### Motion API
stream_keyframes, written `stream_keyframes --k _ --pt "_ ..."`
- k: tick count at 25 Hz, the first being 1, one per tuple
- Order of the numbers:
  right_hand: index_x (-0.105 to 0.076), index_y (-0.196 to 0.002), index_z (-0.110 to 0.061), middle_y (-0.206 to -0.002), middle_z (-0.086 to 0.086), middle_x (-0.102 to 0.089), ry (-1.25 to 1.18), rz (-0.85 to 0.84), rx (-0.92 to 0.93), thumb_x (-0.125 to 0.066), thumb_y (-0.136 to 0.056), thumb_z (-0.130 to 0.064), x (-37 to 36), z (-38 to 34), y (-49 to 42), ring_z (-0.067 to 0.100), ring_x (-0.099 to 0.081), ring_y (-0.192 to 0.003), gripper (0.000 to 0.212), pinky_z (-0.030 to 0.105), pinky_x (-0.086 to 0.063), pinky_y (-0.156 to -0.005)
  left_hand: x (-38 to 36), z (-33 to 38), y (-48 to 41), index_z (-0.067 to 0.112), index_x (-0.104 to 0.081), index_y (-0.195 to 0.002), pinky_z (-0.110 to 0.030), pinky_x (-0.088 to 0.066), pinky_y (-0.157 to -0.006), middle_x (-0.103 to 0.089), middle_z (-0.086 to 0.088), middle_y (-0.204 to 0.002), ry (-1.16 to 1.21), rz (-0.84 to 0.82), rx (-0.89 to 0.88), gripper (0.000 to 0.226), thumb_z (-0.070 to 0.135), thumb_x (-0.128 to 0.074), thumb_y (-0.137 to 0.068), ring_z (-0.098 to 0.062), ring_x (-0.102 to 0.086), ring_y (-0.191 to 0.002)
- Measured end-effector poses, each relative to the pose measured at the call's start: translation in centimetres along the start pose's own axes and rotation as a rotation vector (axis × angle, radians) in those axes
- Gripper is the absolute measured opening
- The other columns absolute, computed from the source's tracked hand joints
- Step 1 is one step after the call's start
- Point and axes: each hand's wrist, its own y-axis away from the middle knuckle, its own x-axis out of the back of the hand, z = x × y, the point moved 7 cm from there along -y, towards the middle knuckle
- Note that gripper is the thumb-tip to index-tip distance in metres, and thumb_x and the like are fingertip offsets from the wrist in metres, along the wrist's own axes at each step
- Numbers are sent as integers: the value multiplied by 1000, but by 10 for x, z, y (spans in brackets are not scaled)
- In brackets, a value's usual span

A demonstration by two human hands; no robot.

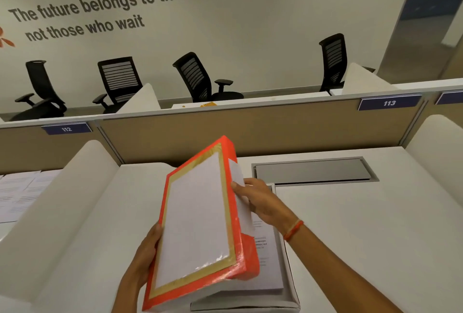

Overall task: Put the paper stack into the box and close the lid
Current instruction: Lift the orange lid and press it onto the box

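Glossy orange lid (200,225), perhaps cardboard; matt white paper stack (268,270); smooth desk (363,225).

Two bare forearms enter from the bottom edge, no sleeves visible on either. Left hand (144,255): no ring, watch or band seen on the part that shows; wrist bare. Right hand (260,202): bare fingers, short nails, no rings seen. Right wrist wears a thin orange-red thread bracelet (293,230), looped a few strands thick, snug against the wrist. No gloves. Rest of the body is out of view.
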Motion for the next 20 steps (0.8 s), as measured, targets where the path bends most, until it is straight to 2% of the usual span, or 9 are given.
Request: stream_keyframes --k 2,4,7,9,10,13,15,17,20 --pt "-37 -138 -17 -125 4 -63 179 166 18 -58 -92 -50 25 16 6 23 -67 -108 60 38 -58 -89 -10 16 0 50 -43 -135 -34 -59 -75 -59 7 -132 -175 54 -108 57 70 -45 -82 -19 -68 -104" --pt "-26 -147 -26 -131 -1 -56 289 256 86 -47 -96 -52 37 30 8 23 -64 -113 61 34 -55 -88 -26 26 0 58 -40 -130 -20 -57 -63 -58 14 -125 -254 67 -175 49 65 -43 -82 -10 -68 -95" --pt "-26 -150 -33 -126 -2 -47 409 367 143 -38 -100 -47 60 48 7 22 -59 -113 53 33 -52 -91 -49 26 2 59 -45 -124 -20 -58 -59 -63 18 -116 -228 66 -221 40 59 -47 -84 -13 -73 -86" --pt "-27 -150 -35 -123 7 -50 442 411 148 -36 -102 -42 74 64 6 20 -62 -101 49 30 -56 -89 -58 18 0 51 -39 -137 -24 -60 -67 -59 12 -126 -237 78 -211 53 59 -46 -85 -12 -70 -91" --pt "-27 -151 -34 -118 11 -50 458 431 145 -35 -103 -40 80 73 7 19 -62 -94 49 29 -57 -87 -62 11 -2 47 -36 -142 -30 -60 -77 -55 9 -132 -255 86 -191 56 58 -44 -88 -13 -67 -99" --pt "-38 -147 -26 -110 18 -52 472 498 122 -35 -103 -40 95 99 8 23 -61 -83 46 34 -60 -80 -75 -8 -5 43 -31 -147 -51 -47 -104 -47 6 -146 -259 68 -152 54 52 -42 -95 -28 -54 -126" --pt "-41 -146 -24 -106 21 -54 452 508 124 -37 -103 -38 102 113 9 22 -57 -78 45 35 -59 -76 -81 -18 -6 41 -29 -148 -53 -41 -109 -42 4 -152 -265 67 -139 53 47 -42 -97 -30 -48 -134" --pt "-40 -147 -24 -102 17 -52 416 506 121 -39 -103 -35 107 125 10 22 -55 -77 46 28 -56 -72 -85 -26 -5 39 -27 -150 -53 -39 -111 -38 3 -155 -281 81 -115 53 44 -41 -98 -30 -44 -137" --pt "-43 -144 -22 -111 11 -48 392 535 91 -42 -101 -38 113 141 14 20 -62 -87 46 23 -57 -71 -91 -33 -5 37 -27 -150 -53 -40 -109 -39 1 -154 -285 76 -112 54 43 -40 -99 -31 -46 -136"
